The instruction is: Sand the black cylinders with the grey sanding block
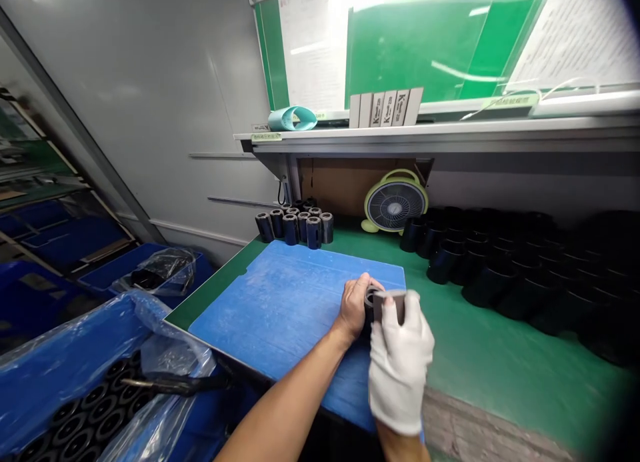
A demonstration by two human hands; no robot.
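Observation:
My left hand (354, 305), bare, is closed round a black cylinder (370, 298) above the right part of the blue mat (280, 302). My right hand (401, 362) wears a white glove with a fingertip showing. It grips a grey-brown block (389, 307), which lies against the cylinder's right side near its open top. The lower part of the cylinder is hidden behind my hands.
Several dark cylinders (313, 233) stand behind the mat, and many larger black ones (490, 281) at right. A green fan (396, 205) is under the shelf (450, 141). At lower left, a blue bin (105, 335) holds black cylinders and plastic.

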